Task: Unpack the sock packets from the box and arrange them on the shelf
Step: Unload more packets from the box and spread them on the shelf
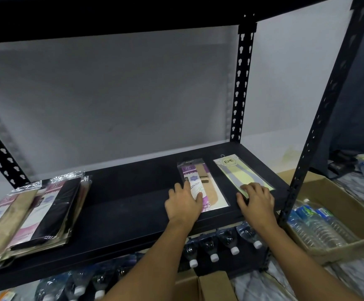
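Cardboard flaps point(211, 285) sit at the bottom edge, at about 6 o'clock, with capped water bottles point(222, 246) lying on the level under the black shelf point(129, 209). Both bare forearms reach up from the lower edge to the front right part of that shelf. The left hand point(184, 203) lies flat, fingers spread, its grip released, pressing on the near end of a purple-and-beige sock packet point(200, 185) that lies lengthwise toward 12 o'clock. At 3 o'clock of it, just beside but apart, the right hand point(257, 200) rests palm down, also loose and grasping nothing, its fingertips on the near end of a pale yellow-and-grey sock packet point(239, 170) marked "ENE" at its far end. Both packets lie flat on the shelf near the right rear upright point(241, 83). Well apart, at 9 o'clock on the same shelf, a stack of sock packets point(35, 211) in clear wrap lies fanned, black, pink and tan ones showing on top. At 4 o'clock, outside the rack's front right post point(319, 118), an open cardboard box point(337, 192) holds more water bottles. Behind the shelf stands a plain grey wall point(111, 94).
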Demonstrator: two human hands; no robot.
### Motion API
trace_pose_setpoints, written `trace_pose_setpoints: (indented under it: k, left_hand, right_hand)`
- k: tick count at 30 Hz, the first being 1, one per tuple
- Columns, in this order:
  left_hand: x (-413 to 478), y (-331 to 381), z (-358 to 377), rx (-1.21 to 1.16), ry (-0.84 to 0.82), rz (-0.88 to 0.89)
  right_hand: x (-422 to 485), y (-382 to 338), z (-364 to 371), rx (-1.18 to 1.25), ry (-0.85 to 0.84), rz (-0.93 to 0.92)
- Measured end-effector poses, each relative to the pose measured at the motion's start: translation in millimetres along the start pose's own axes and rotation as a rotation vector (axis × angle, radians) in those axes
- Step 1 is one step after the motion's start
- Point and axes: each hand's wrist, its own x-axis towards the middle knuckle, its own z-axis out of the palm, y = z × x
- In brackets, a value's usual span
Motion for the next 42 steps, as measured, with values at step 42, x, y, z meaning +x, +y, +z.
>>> trace_pose_setpoints:
  k: [42]
  left_hand:
    - [-111,-383,-204,-0.206,0.382,-0.564]
  right_hand:
    - [-125,-409,77,0.669,-0.482,-0.044]
